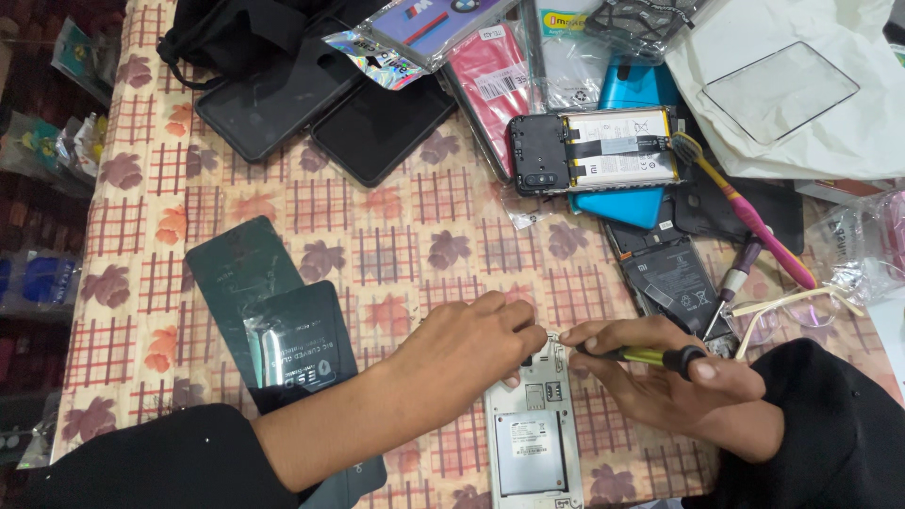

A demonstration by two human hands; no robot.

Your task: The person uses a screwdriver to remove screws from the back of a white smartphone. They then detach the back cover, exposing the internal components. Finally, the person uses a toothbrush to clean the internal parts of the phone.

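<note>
While the left hand (pixel 476 339) pins the thin, fragile opened phone (pixel 533 434) by its top edge, the right hand (pixel 660 372) grips a small screwdriver (pixel 641 355).

A bare stretch of checked, leaf-printed tablecloth (pixel 415 236) lies open above the hands; dark-green flat sleeves (pixel 273 311) crowd the left, a black loose battery (pixel 674 278) the right.

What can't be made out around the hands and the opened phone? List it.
Head view only:
- Screwdriver tip: hidden by the fingers of the left hand and right hand.
- Any screw being worked: too small to tell.
- Opened phone: its lower end is cut off by the bottom edge.
- Black phone: its top is covered by a black bag.
</note>
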